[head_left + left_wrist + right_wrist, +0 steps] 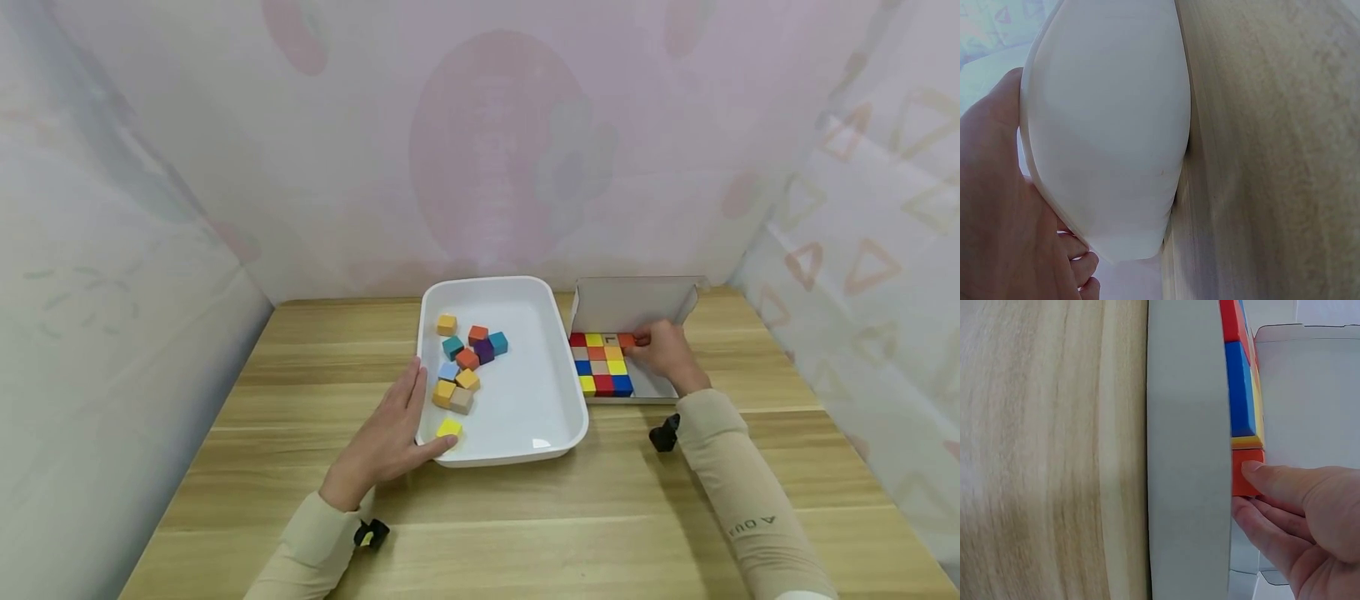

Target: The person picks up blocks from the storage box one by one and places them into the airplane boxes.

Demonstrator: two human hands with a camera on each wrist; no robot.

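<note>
My right hand pinches an orange cube into the box, half filled; left hand flat steadies the tray, ten cubes left

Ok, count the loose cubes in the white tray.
9 in the white tray: a cluster of eight in its left half, and a yellow cube at the near-left corner by the left hand. None looks hidden.

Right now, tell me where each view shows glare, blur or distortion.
Head view: sharp, wide-angle bending at the edges, small glare on the white tray rim. Left wrist view: tray underside overexposed, left hand soft. Right wrist view: table blurred, right hand and orange cube clearer.
</note>
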